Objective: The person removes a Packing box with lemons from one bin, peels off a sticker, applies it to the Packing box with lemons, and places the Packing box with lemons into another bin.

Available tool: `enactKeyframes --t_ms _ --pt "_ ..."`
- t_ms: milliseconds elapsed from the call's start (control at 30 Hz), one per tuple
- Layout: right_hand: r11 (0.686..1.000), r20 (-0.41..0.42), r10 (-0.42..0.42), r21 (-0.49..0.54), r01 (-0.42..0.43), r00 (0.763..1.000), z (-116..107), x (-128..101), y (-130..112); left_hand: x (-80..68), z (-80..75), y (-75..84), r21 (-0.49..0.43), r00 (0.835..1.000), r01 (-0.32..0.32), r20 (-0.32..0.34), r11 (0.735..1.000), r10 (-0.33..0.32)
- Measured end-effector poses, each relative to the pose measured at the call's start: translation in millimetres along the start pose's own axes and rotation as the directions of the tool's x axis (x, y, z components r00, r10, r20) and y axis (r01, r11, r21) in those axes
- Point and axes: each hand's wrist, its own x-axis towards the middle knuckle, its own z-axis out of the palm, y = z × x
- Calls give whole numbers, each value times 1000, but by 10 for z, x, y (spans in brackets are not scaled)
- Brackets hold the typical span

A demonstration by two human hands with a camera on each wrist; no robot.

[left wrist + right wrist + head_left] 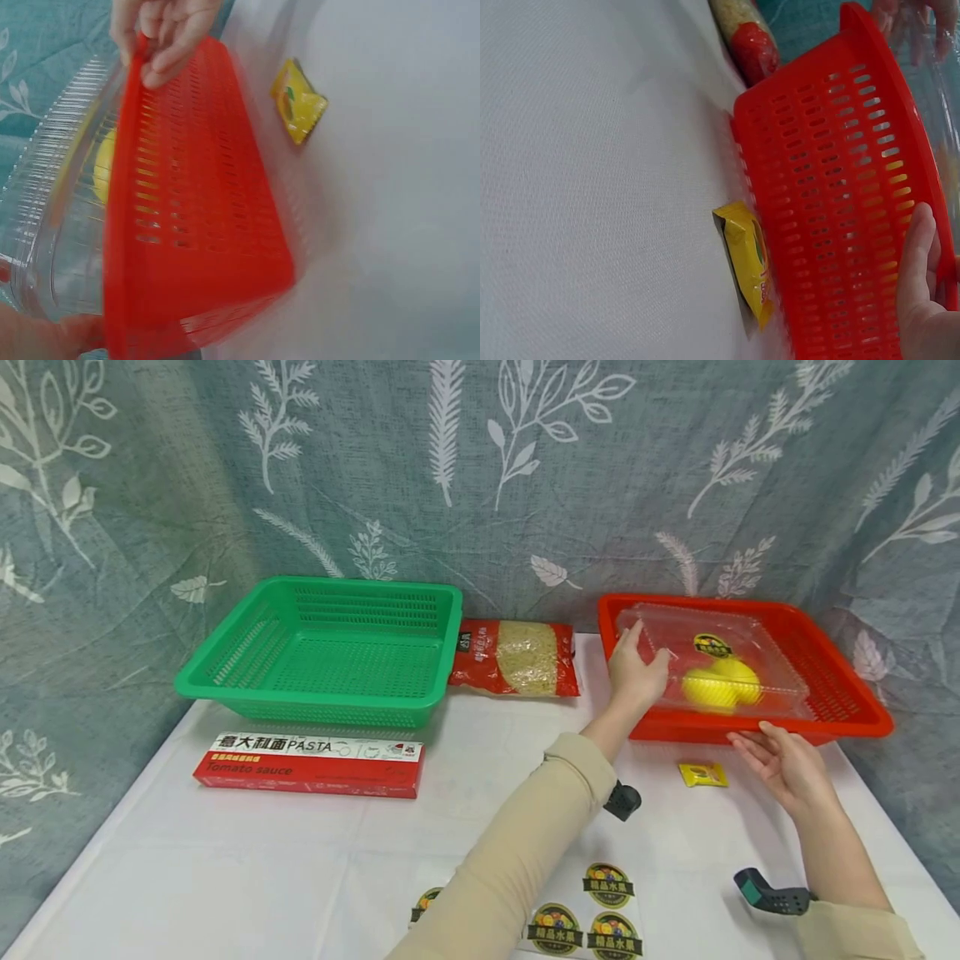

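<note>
Both hands steady the clear plastic box (pixel 712 664) of lemons sitting in the red basket (pixel 847 693): the left hand (pixel 633 672) grips its left edge, while the right hand (pixel 783 764), fingers relaxed, rests against the basket's front rim.

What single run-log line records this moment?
left hand: grips clear box | right hand: open at red basket rim | box: in basket, holds lemons
</note>
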Motion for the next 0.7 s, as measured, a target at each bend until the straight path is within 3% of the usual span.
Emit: enactKeyframes --t_ms 133,233,500,700 --pt "998 -14 -23 -61 23 1000 -309 249 83 -4 17 -60 -2 1000 28 2 1000 -28" --pt "998 -10 -27 -64 26 1000 -362 300 100 -6 18 -92 11 1000 17 5 1000 -17" --pt "1000 13 2 7 -2 1000 165 -106 7 -7 32 -105 47 1000 12 27 999 -13" --pt "1000 6 -4 23 4 1000 265 -215 -4 -17 55 -93 122 999 -14 44 992 9"
